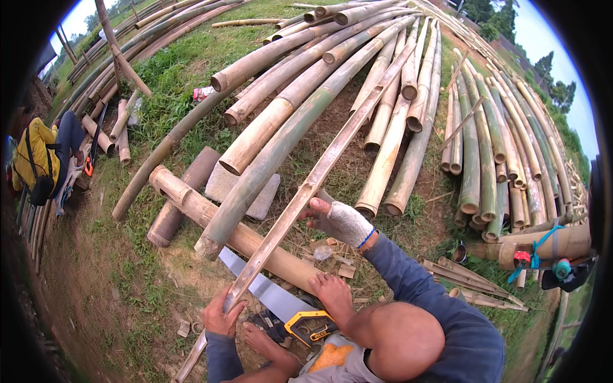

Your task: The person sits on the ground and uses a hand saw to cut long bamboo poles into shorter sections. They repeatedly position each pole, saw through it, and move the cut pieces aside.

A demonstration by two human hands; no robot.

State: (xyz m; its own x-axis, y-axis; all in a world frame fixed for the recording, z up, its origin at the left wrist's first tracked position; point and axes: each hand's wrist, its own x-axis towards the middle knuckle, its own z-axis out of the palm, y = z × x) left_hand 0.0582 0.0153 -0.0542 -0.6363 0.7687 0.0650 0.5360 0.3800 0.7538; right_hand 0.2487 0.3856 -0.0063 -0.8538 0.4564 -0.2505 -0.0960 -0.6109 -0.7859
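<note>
My bare left hand (222, 313) is closed around the lower part of a long split bamboo strip (274, 239), which slants up and away to the right. My right hand (345, 222), in a white fingerless glove, is at the strip's right edge, its fingers apart; whether they bear on it is hard to tell. Below the strip lies a handsaw (311, 327) with a yellow and black handle, its blade passing beneath the strip. One bare foot (332, 293) rests against a thick bamboo pole (281, 260) lying crosswise; the other foot (260, 341) is near my left hand.
Long bamboo poles (281, 134) fan out ahead, and another stack (485, 159) lies to the right. A pale block (255, 195) and a short dark log (185, 198) prop things up. Split pieces (476, 287) lie at right. A person in yellow (38, 156) sits far left.
</note>
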